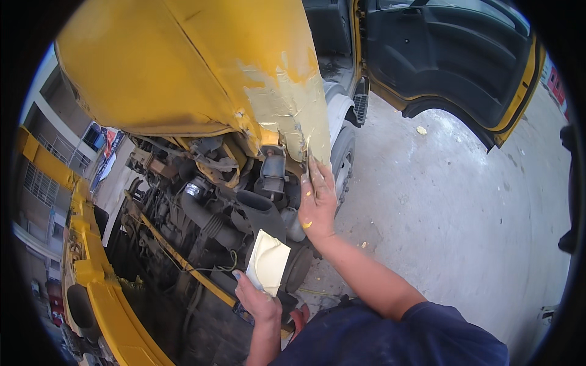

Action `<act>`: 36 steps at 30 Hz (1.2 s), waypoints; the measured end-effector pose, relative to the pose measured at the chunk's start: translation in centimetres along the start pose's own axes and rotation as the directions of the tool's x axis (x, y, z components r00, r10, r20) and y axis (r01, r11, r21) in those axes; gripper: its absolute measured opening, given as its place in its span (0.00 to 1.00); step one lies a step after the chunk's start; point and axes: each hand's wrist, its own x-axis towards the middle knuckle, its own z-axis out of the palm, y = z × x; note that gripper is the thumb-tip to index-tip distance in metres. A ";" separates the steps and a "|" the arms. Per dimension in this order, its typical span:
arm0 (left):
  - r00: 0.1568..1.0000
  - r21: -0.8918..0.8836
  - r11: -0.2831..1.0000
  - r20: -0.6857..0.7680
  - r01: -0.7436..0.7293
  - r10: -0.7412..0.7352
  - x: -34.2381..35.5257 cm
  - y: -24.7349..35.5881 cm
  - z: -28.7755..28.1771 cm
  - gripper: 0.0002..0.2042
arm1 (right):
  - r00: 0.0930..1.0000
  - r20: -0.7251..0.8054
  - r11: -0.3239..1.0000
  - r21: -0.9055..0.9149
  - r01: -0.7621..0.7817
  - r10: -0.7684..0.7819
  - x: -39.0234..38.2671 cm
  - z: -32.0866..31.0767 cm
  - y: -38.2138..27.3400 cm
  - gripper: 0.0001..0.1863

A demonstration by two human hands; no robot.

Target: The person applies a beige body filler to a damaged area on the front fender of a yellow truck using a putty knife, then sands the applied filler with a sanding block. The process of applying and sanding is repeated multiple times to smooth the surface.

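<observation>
left hand grips filler board | right hand flat, open (on yellow panel)

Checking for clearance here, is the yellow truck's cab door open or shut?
Open. The door swings out over the concrete floor, its dark inner panel facing the camera.

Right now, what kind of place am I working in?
Likely an outdoor vehicle body-repair yard: a yellow truck cab tilted over its exposed engine, pale filler patch on the panel, and bare concrete ground.
</observation>
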 end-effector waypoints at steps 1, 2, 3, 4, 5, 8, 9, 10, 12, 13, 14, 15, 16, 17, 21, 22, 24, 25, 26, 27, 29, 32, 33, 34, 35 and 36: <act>1.000 0.001 1.000 0.006 0.002 -0.002 0.0 -0.1 0.0 0.36 | 0.999 0.028 1.000 0.012 0.025 -0.025 -0.7 -0.3 0.0 0.26; 1.000 0.002 1.000 0.014 0.004 -0.004 0.2 -0.1 0.1 0.36 | 0.997 0.053 0.999 0.023 0.049 -0.051 -1.3 -0.7 0.1 0.26; 1.000 0.002 1.000 0.022 0.007 -0.007 0.3 0.0 0.4 0.36 | 0.994 0.079 0.997 0.035 0.075 -0.078 -2.0 -1.1 0.1 0.27; 1.000 -0.017 1.000 0.008 0.023 -0.023 0.3 0.3 0.9 0.36 | 0.986 0.140 0.996 0.003 0.090 -0.089 -2.4 -1.9 0.3 0.26; 0.999 -0.035 0.999 -0.006 0.038 -0.038 0.3 0.7 1.6 0.36 | 0.989 0.147 0.999 0.034 0.026 -0.031 -2.9 -2.7 0.4 0.25; 0.999 -0.070 0.997 0.016 0.042 -0.041 0.6 0.8 2.1 0.35 | 0.965 0.228 0.974 0.152 -0.167 0.130 -3.6 -5.9 -1.0 0.22; 0.999 -0.075 0.996 0.032 0.044 -0.042 0.8 0.2 1.7 0.35 | 0.943 0.276 0.949 0.200 -0.244 0.184 -3.7 -7.5 -1.3 0.21; 0.996 -0.101 0.993 0.072 0.056 -0.048 1.1 -0.3 2.0 0.34 | 0.915 0.327 0.914 0.244 -0.323 0.236 -3.5 -9.1 -1.5 0.20; 0.988 -0.073 0.996 0.144 0.059 -0.048 1.0 -0.5 2.9 0.36 | 0.872 0.401 0.874 0.269 -0.405 0.281 -3.6 -11.7 -2.8 0.19; 0.982 -0.065 0.997 0.184 0.044 -0.031 0.7 -0.2 3.2 0.38 | 0.862 0.427 0.878 0.257 -0.404 0.272 -3.7 -12.9 -3.7 0.19; 0.981 -0.003 1.000 0.194 0.012 -0.012 0.2 0.0 3.4 0.38 | 0.855 0.445 0.884 0.240 -0.402 0.268 -3.7 -14.2 -4.7 0.19; 0.979 0.058 0.998 0.204 -0.027 0.015 -0.1 0.3 3.5 0.38 | 0.823 0.468 0.855 0.229 -0.465 0.322 -3.7 -15.1 -5.4 0.19; 0.974 0.119 0.991 0.221 -0.069 0.041 -0.3 0.4 3.5 0.38 | 0.790 0.487 0.824 0.217 -0.523 0.373 -3.7 -15.8 -5.8 0.19; 0.972 0.183 0.977 0.224 -0.108 0.065 -0.4 0.3 3.3 0.38 | 0.754 0.503 0.790 0.203 -0.578 0.422 -3.8 -16.2 -5.9 0.19; 0.938 0.356 0.897 0.311 -0.263 0.152 -1.0 -0.6 2.9 0.38 | 0.726 0.541 0.799 0.154 -0.581 0.424 -4.3 -16.9 -5.3 0.19; 0.916 0.356 0.882 0.360 -0.308 0.175 -1.0 -0.8 2.9 0.37 | 0.738 0.537 0.815 0.150 -0.560 0.408 -4.5 -16.5 -5.0 0.19; 0.871 0.368 0.842 0.442 -0.395 0.216 -0.9 -1.0 3.2 0.35 | 0.755 0.564 0.881 0.099 -0.462 0.333 -4.3 -16.2 -5.0 0.18; 0.849 0.381 0.815 0.474 -0.437 0.233 -0.9 -1.2 3.6 0.34 | 0.754 0.597 0.924 0.053 -0.379 0.275 -4.0 -16.2 -5.3 0.18; 0.826 0.393 0.786 0.506 -0.478 0.249 -0.9 -1.3 3.9 0.32 | 0.744 0.631 0.957 0.012 -0.290 0.218 -3.8 -16.1 -5.5 0.17; 0.822 0.429 0.766 0.526 -0.479 0.219 -0.8 -1.2 4.3 0.33 | 0.742 0.653 0.970 0.045 -0.237 0.151 -4.1 -16.1 -5.2 0.18; 0.813 0.499 0.720 0.560 -0.483 0.157 -0.4 -0.5 5.5 0.34 | 0.725 0.689 0.985 0.115 -0.131 0.016 -5.2 -16.2 -4.3 0.21; 0.846 0.501 0.772 0.526 -0.391 0.087 -0.1 0.0 6.5 0.38 | 0.672 0.731 0.989 0.149 0.011 -0.117 -5.1 -16.8 -3.0 0.27; 0.861 0.495 0.796 0.505 -0.349 0.064 -0.1 -0.1 6.7 0.39 | 0.659 0.732 0.983 0.174 0.067 -0.174 -5.2 -16.9 -2.2 0.29; 0.876 0.471 0.825 0.480 -0.313 0.058 0.0 -0.3 6.8 0.38 | 0.647 0.741 0.981 0.177 0.076 -0.183 -5.1 -17.1 -1.7 0.30; 0.890 0.446 0.852 0.454 -0.276 0.050 0.1 -0.7 6.8 0.38 | 0.634 0.749 0.980 0.180 0.085 -0.193 -5.0 -17.2 -1.3 0.30; 0.901 0.416 0.877 0.431 -0.240 0.043 0.3 -0.8 7.0 0.37 | 0.623 0.756 0.979 0.181 0.098 -0.203 -4.8 -17.5 -0.8 0.31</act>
